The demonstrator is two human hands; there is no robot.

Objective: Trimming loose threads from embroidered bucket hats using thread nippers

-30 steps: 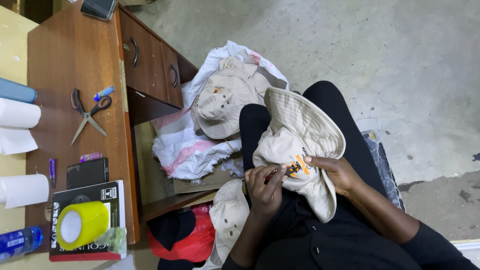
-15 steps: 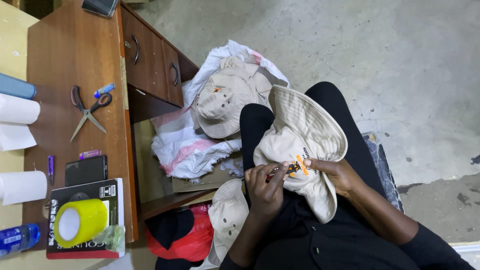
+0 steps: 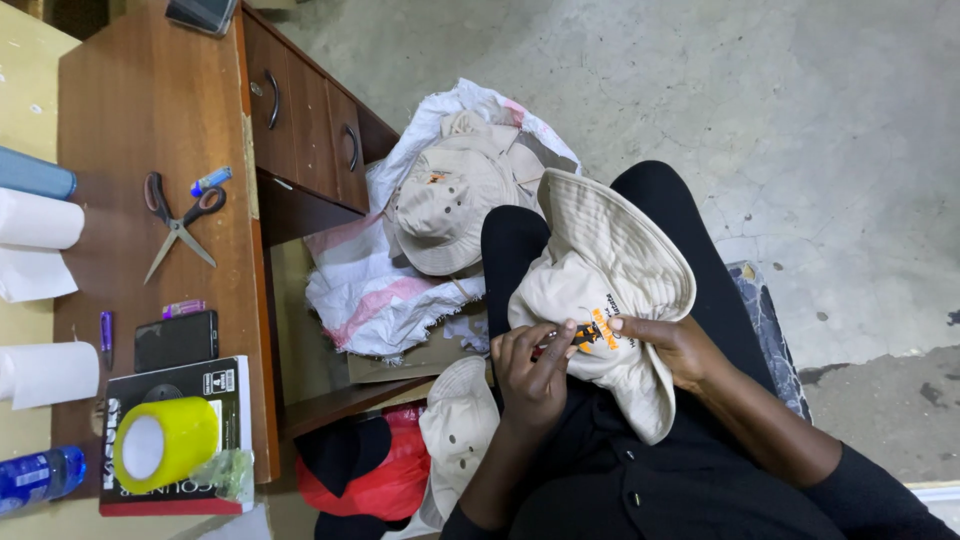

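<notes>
A beige wide-brimmed hat (image 3: 610, 250) lies on my lap, with a small orange and black emblem (image 3: 597, 332) on its crown. My right hand (image 3: 672, 345) grips the crown beside the emblem, fingertips touching it. Fingers bunched, my left hand (image 3: 532, 368) pinches a small reddish object, too small to identify, at the emblem's left edge. A second beige hat (image 3: 447, 205) rests on a white and pink sack (image 3: 375, 295) beyond my knees. A third hat (image 3: 457, 432) lies by my left forearm.
To the left stands a brown wooden desk (image 3: 150, 110) with drawers. On it are scissors (image 3: 178, 222), a black phone (image 3: 176, 340), a yellow tape roll (image 3: 165, 443) on a book, paper rolls (image 3: 40, 220) and a blue bottle (image 3: 40, 478). A red bag (image 3: 385, 480) sits below. Grey concrete floor (image 3: 800, 120) lies to the right.
My left hand's fingers have shifted slightly toward the emblem. The right hand keeps its hold on the hat, which has barely moved.
</notes>
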